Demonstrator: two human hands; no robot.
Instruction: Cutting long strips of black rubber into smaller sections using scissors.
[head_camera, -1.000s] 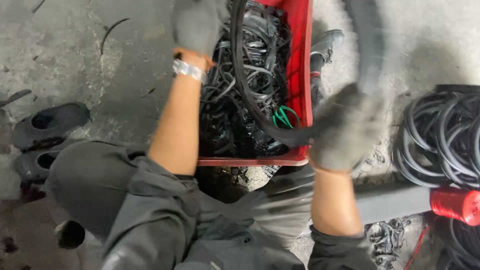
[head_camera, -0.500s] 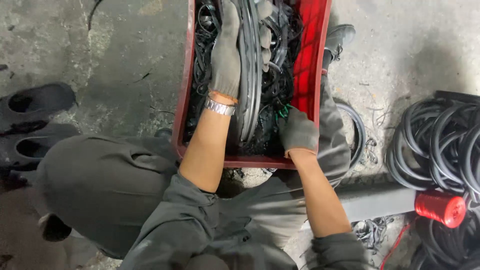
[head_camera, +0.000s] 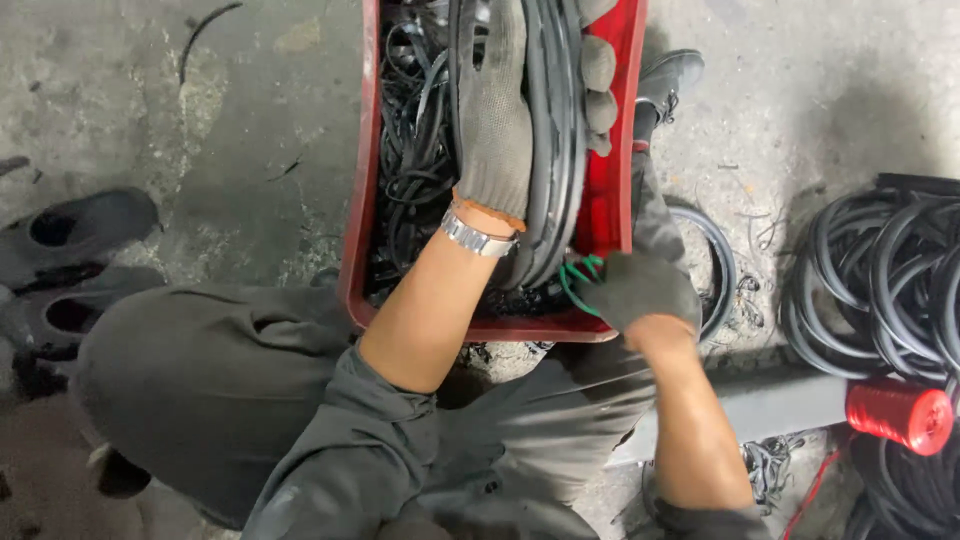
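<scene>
A red plastic crate (head_camera: 355, 250) on the concrete floor holds a tangle of black rubber rings and cords. On top lies a bundle of black rubber loops (head_camera: 555, 170), running lengthwise along the crate's right side. My left hand (head_camera: 495, 110), in a grey glove with a metal watch at the wrist, is wrapped over this bundle, fingertips curling round its right side. My right hand (head_camera: 640, 290), in a dark glove, sits at the bundle's near end by the crate's front right corner and pinches a thin green tie (head_camera: 575, 280).
Two dark shoes (head_camera: 80, 225) lie on the floor at left. Big coils of black rubber (head_camera: 890, 290) pile up at right, with a red spool (head_camera: 900, 415) and a grey metal bar (head_camera: 780, 405) below them. One loose black ring (head_camera: 718, 270) lies beside the crate.
The bundle, held up over the crate a second ago, now lies inside it. My left hand has closed over it, and my right hand has dropped to its near end with the green tie.
</scene>
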